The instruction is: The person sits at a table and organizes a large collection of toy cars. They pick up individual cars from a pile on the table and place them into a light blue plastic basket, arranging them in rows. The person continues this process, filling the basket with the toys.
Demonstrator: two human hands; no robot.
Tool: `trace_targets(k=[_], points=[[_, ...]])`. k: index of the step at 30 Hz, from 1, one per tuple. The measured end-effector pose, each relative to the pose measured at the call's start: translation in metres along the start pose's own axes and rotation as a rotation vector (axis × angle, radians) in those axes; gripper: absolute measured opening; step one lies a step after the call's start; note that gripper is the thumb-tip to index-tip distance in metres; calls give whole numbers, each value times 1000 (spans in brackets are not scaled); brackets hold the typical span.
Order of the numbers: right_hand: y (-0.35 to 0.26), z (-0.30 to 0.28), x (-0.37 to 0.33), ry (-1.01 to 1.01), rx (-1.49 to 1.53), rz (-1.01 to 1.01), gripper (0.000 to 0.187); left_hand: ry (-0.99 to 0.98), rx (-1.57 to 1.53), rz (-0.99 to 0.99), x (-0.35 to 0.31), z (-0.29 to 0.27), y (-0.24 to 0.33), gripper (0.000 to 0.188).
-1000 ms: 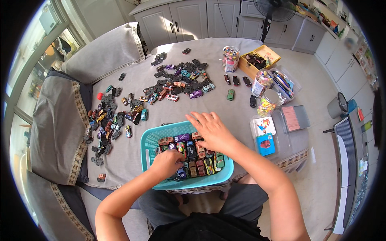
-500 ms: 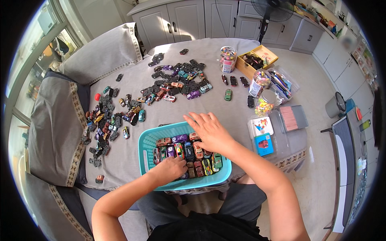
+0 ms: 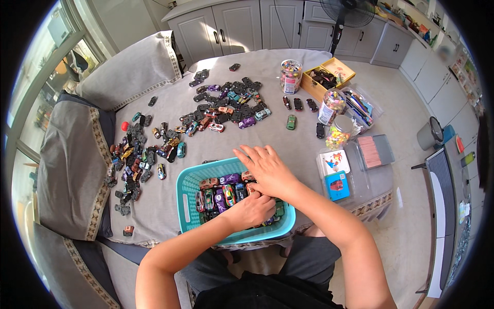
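Note:
A turquoise plastic basket [image 3: 186,206] stands at the table's near edge, right in front of me. Toy cars [image 3: 228,195] lie in it side by side in rows. My left hand [image 3: 252,211] is down in the basket over the cars at its right part, fingers bent and pressed together; whatever they grip is hidden. Across the basket's far right rim reaches my right hand [image 3: 266,172], its fingers stretched out and its thumb low near the left fingertips. Both hands cover several cars there.
Loose toy cars are heaped on the cloth-covered table [image 3: 206,147]: one pile [image 3: 226,105] at the far middle, another [image 3: 135,159] at the left. Candy jars [image 3: 338,133], a yellow box [image 3: 315,85], a pen tray [image 3: 360,107] and a blue card box [image 3: 337,185] stand at the right.
My left hand has moved right inside the basket, from the left middle cars to beside my right thumb. The right hand has barely shifted.

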State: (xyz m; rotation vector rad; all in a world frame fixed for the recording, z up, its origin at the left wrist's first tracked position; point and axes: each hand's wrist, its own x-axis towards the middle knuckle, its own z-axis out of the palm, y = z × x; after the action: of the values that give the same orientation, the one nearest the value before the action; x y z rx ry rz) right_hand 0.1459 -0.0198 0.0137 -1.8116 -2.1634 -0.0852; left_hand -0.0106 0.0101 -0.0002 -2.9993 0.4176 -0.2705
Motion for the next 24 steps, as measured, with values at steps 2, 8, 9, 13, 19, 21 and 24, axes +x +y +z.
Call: trace_targets(k=[2, 8, 9, 13, 19, 21, 24], points=[[0, 0, -1, 4, 1, 2, 103, 40, -20, -47, -3, -3, 0, 22], [1, -1, 0, 7, -4, -8, 102, -65, -177, -178, -25, 2, 5, 18], [2, 0, -1, 11, -24, -17, 104, -42, -209, -183, -26, 5, 7, 19], [0, 0, -1, 23, 1, -9, 99, -21, -262, -199, -19, 9, 11, 27], [0, -2, -1, 29, 17, -12, 97, -60, -174, -249, -17, 26, 11, 24], [1, 1, -1, 42, -5, -30, 101, -17, -230, -277, -20, 26, 8, 23], [1, 3, 1, 44, -10, -41, 103, 14, -333, -240, -25, 12, 3, 21]])
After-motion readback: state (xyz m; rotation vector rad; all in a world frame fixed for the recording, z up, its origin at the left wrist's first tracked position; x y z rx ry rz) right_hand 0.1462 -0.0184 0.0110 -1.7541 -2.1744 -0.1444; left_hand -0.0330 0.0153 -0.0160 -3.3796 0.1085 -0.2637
